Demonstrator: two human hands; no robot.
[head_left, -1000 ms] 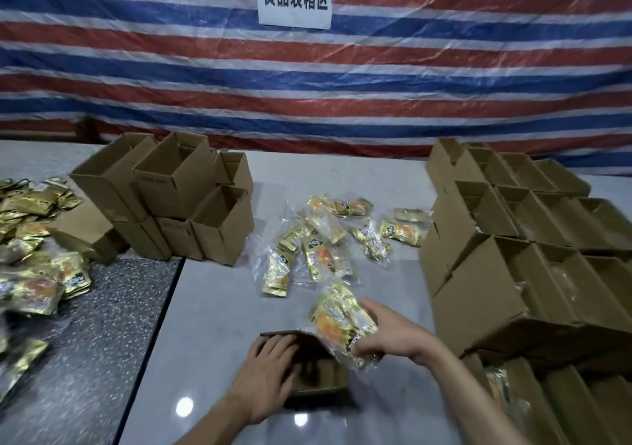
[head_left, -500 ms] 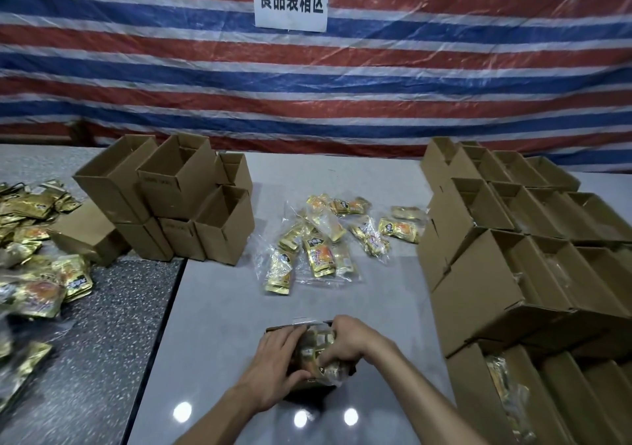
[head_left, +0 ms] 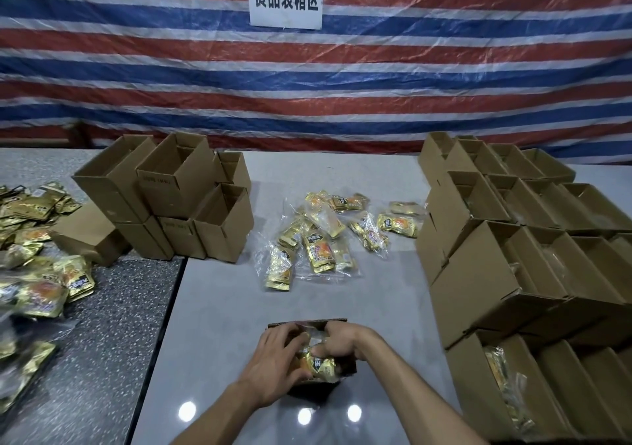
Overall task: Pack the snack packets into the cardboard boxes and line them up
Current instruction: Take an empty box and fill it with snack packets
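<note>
Left hand (head_left: pixel 277 359): fingers curled over the snack packet (head_left: pixel 318 366), thumb under it.
Packet: between both hands, partly inside the cardboard box (head_left: pixel 307 323) beneath them; box runs lengthwise away from me.
Right hand (head_left: pixel 342 343): curled, gripping the packet's far end.
Both hands equally near; I judge the next push goes straight down.

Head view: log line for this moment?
step: packing | left hand, right hand: holding snack packets down in cardboard box | loose packets: table centre

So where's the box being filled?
Head view, bottom centre: the cardboard box sits on the grey table between the left hand and right hand, below the snack packets.
</note>
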